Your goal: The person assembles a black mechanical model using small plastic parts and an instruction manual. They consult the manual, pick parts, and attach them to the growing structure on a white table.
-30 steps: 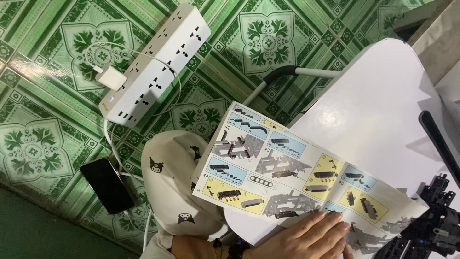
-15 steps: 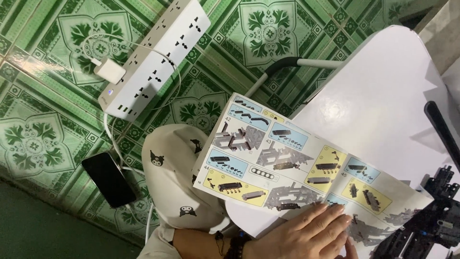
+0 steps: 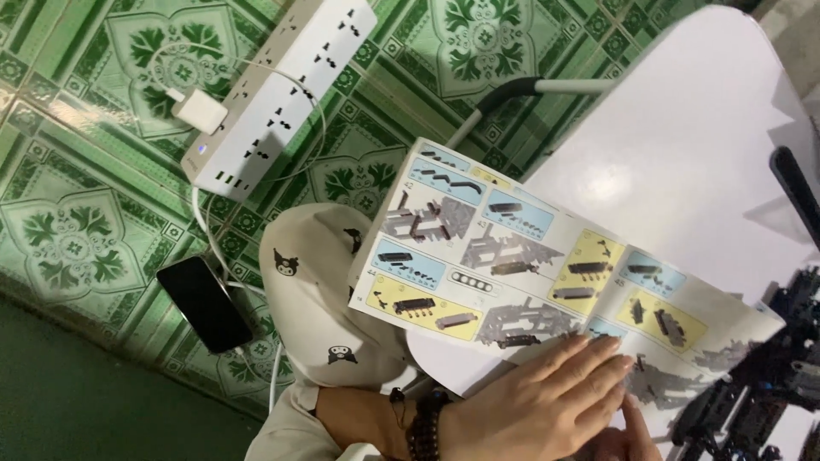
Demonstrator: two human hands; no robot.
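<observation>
The instruction booklet [image 3: 530,265] lies open, its pages showing grey part drawings in blue and yellow panels. Its long axis runs from upper left to lower right across the white table [image 3: 683,145] edge. One hand [image 3: 538,410], which one unclear, rests flat on its near edge, fingers spread, grasping nothing.

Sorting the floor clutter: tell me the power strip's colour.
White, the power strip lying on green patterned floor tiles; head view shows it best.

One flat hand on paper
The left hand [image 3: 547,401] lies open, fingers spread flat on the open illustrated instruction booklet [image 3: 512,265], beaded wrist below.
</observation>
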